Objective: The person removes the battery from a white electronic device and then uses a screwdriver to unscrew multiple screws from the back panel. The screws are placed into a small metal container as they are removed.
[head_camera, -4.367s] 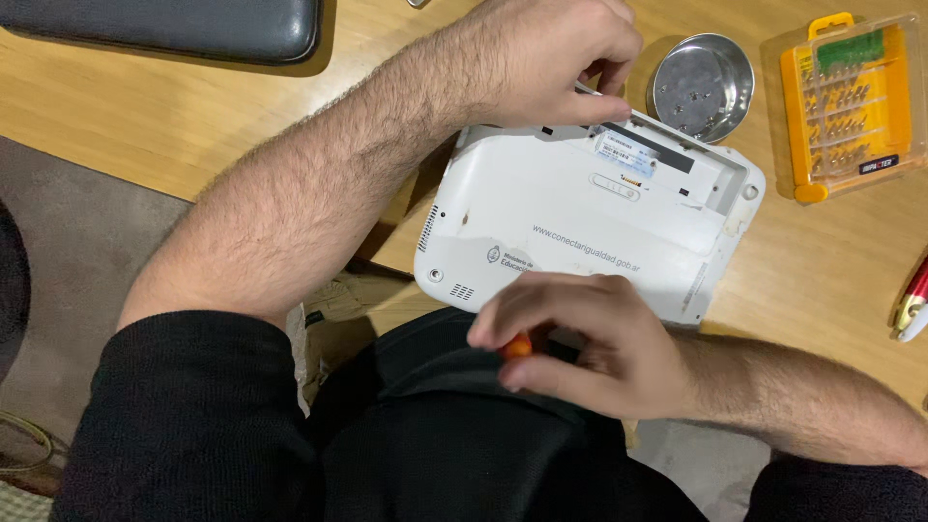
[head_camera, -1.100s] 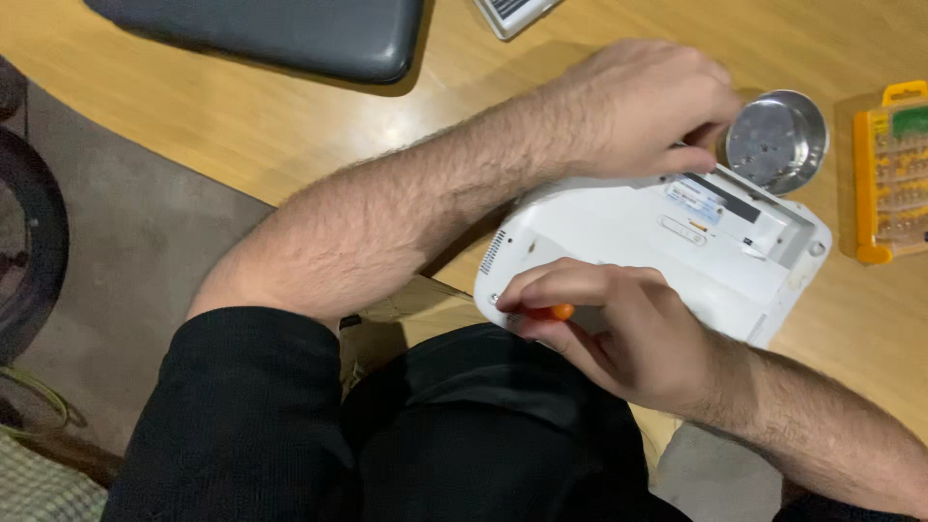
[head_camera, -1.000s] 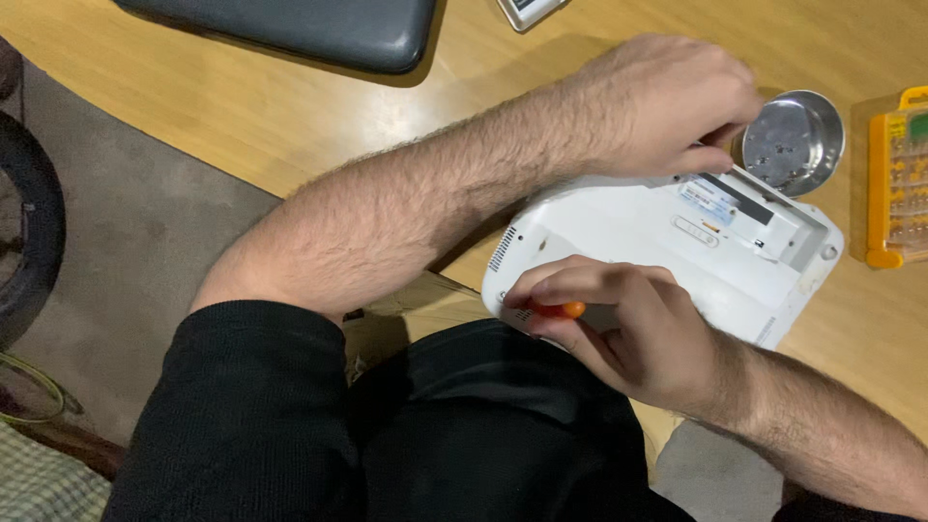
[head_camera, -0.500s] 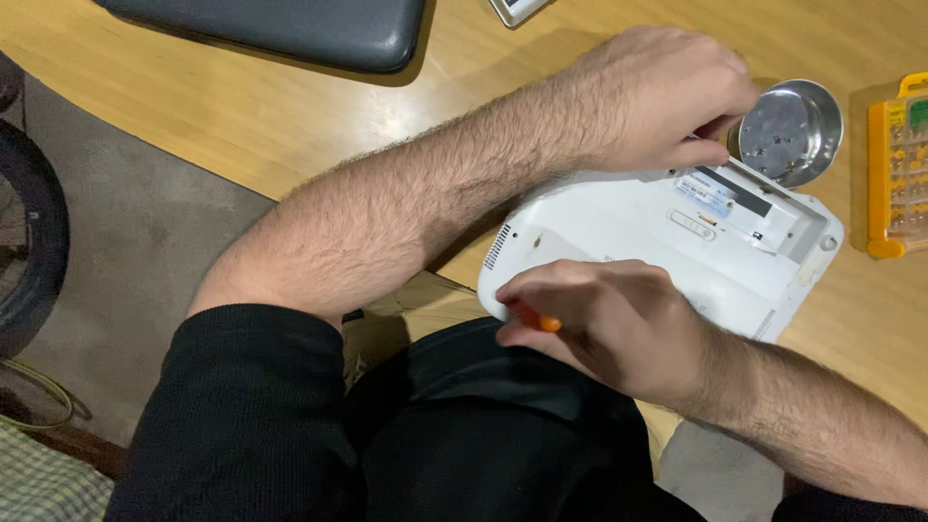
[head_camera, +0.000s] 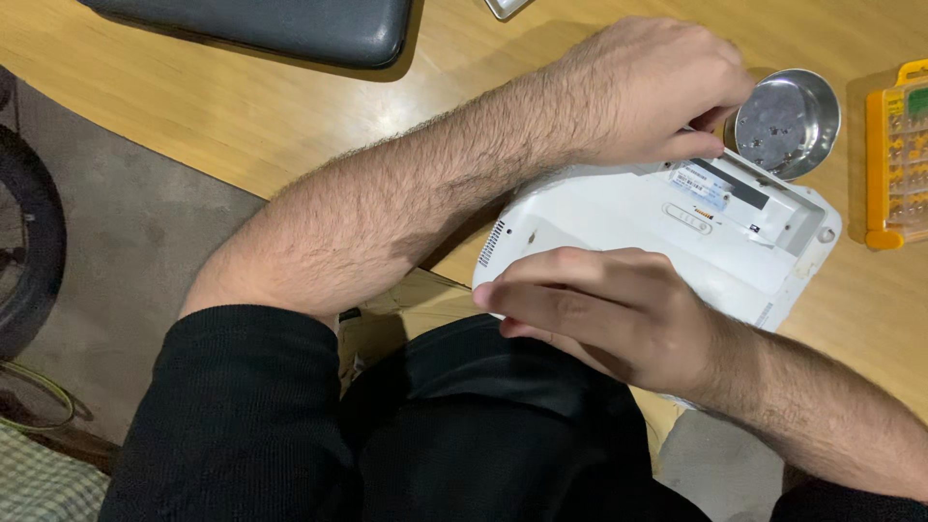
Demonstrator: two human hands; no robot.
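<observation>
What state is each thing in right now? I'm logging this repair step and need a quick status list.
White device: lying back side up on the table edge, a recessed bay at its far side uncovered.
Metal bowl: upright, small dark bits inside.
Orange bit case: open, bits showing.
Dark case: closed, flat.
Left hand: grip closed at the device's far edge.
Right hand: closed, resting on the device's near edge.

A light wooden table (head_camera: 242,116) stands over grey floor (head_camera: 126,261).
</observation>
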